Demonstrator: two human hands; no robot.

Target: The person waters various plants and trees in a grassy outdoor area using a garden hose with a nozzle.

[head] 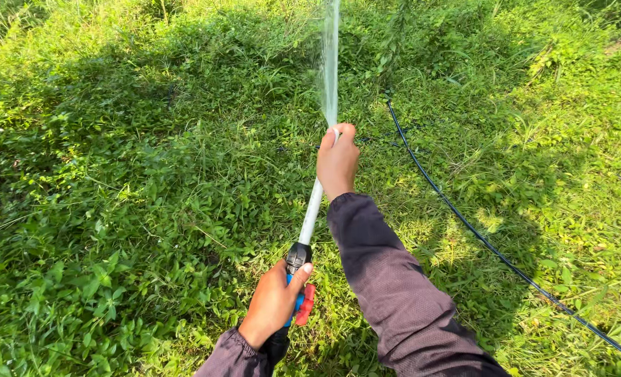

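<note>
A white pipe [312, 209] is held out over the grass [129, 174]. Its tip is clenched in the right hand [337, 162], where a water jet [330, 63] shoots forward. The valve [299, 279] at its near end is gripped by the left hand [274, 304]. A black hose [478, 234] lies to the right.

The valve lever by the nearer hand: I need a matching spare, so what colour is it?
Red; the small plastic valve lever beside the left hand shows in the head view.
</note>
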